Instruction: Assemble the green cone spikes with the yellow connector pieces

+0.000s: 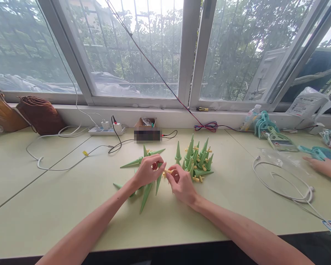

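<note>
My left hand (150,170) and my right hand (182,184) meet above the middle of the table, both closed in a pinch. Between the right fingertips is a small yellow valve (168,171); the left fingertips are close against it. A green plastic watering spike (158,185) points down from under my left hand, and whether I grip it is hidden. Around that hand lie several loose green spikes (146,198). Beyond my right hand is a cluster of upright green spikes (194,158), many with yellow valves on them.
A small open box (145,123) and a white power strip (107,130) stand by the window. Cables cross the table at left, with a coiled white cable (283,184) at right. Another person's hand (325,168) is at far right beside teal clips (320,151). A brown pouch (40,115) sits far left.
</note>
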### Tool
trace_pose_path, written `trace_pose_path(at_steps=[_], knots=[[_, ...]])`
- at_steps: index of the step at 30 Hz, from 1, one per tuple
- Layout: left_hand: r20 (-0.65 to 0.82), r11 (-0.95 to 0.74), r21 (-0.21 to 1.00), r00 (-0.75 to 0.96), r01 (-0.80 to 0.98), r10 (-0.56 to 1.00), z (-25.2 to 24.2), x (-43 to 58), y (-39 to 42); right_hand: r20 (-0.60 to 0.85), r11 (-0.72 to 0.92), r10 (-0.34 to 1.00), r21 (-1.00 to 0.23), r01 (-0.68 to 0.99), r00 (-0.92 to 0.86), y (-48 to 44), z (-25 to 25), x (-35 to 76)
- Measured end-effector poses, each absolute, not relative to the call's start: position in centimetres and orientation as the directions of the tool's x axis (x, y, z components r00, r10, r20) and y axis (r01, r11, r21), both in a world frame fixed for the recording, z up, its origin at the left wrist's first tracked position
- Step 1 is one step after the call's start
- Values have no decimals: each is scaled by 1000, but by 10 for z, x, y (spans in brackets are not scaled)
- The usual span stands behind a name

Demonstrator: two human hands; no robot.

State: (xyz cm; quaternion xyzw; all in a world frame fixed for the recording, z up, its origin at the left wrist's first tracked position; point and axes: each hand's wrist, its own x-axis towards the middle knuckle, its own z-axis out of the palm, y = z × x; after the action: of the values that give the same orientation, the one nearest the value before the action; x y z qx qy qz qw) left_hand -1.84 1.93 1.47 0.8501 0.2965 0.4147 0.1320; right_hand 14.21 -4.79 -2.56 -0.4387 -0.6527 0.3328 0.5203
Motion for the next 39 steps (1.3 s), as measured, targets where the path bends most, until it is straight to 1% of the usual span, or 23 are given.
trace_pose_path(at_steps=[3, 6, 9, 11, 13, 18, 25, 29, 32, 36, 39], knots=[[625, -790, 476, 483, 386, 613, 14, -18, 19, 387, 398, 917, -893, 209, -93, -48, -27, 142], [620, -794, 481, 496, 372, 608, 13, -19, 20, 352, 368, 930, -899, 237, -105, -47, -30, 143], [616, -800, 477, 511, 364, 600, 12, -19, 20, 319, 332, 943, -903, 272, -92, -46, -30, 142], [616, -800, 476, 510, 366, 600, 12, -19, 20, 305, 314, 949, -912, 265, -76, -46, -29, 142], [621, -796, 475, 498, 374, 605, 13, -19, 20, 309, 316, 949, -918, 240, -66, -47, -27, 142], [624, -788, 479, 482, 386, 615, 14, -19, 20, 368, 381, 924, -900, 211, -98, -49, -26, 142], [623, -806, 470, 511, 359, 592, 12, -19, 20, 309, 326, 945, -900, 288, -106, -45, -30, 142], [628, -802, 471, 498, 367, 598, 13, -19, 20, 329, 335, 942, -908, 251, -67, -46, -28, 141], [629, -794, 473, 484, 383, 608, 14, -18, 20, 347, 357, 934, -909, 216, -82, -49, -25, 141], [629, -797, 471, 489, 378, 604, 14, -18, 20, 362, 378, 926, -891, 249, -109, -49, -27, 142], [625, -802, 468, 503, 371, 597, 13, -18, 19, 330, 349, 937, -893, 285, -113, -46, -30, 142]])
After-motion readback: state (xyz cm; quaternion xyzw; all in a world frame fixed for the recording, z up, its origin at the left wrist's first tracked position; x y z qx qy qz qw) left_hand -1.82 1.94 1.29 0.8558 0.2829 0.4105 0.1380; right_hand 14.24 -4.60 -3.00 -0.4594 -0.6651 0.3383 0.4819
